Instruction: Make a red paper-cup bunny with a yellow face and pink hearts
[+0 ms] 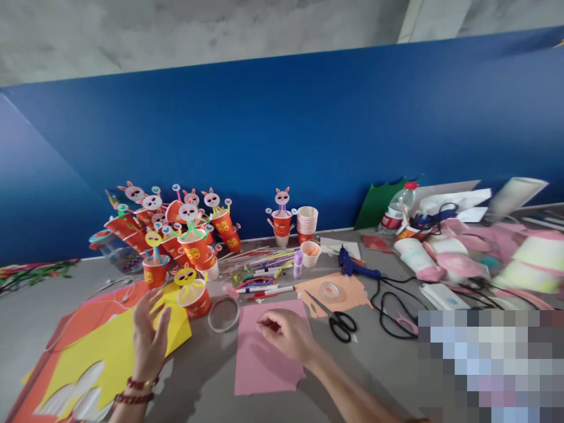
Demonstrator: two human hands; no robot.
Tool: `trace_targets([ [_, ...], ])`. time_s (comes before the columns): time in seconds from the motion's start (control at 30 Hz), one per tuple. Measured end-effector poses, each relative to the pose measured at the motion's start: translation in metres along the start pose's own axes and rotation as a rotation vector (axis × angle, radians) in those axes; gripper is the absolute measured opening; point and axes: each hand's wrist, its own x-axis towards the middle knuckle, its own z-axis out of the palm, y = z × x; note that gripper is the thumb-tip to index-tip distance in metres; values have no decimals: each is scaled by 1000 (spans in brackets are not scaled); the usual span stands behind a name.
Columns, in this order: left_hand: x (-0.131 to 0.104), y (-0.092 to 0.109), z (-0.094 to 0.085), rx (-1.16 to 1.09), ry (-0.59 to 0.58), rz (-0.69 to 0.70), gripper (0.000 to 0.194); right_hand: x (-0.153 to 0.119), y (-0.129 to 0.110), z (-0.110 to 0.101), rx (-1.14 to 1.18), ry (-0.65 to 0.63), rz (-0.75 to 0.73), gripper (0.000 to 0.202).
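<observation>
My left hand (152, 335) is raised over the yellow paper (112, 352), fingers apart and nothing in it. Just right of its fingertips stands an orange paper cup (198, 302) with a yellow paper face on top. Over a pink sheet of paper (259, 370), my right hand (284, 335) has its fingers curled in towards the thumb, and no object shows between them. Between the two hands a roll of clear tape (224, 314) lies near the pink sheet. Black-handled scissors (339, 323) rest to the right of my right hand, blades across a peach paper piece (352, 291).
Finished-looking rabbit cups (194, 247) crowd the back left. Pens and pipe cleaners (264, 267), a glue stick (298, 264) and stacked cups (307, 223) are mid-table. A blue glue gun (356, 267) trails a black cord. A bottle (399, 208) and pink-white pieces (462, 255) fill the right.
</observation>
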Motion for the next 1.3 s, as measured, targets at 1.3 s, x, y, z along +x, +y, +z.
trace_targets([
  [1.3,-61,98,72,526,-1240,440,62,-43,5,-26,-386,-166,21,27],
])
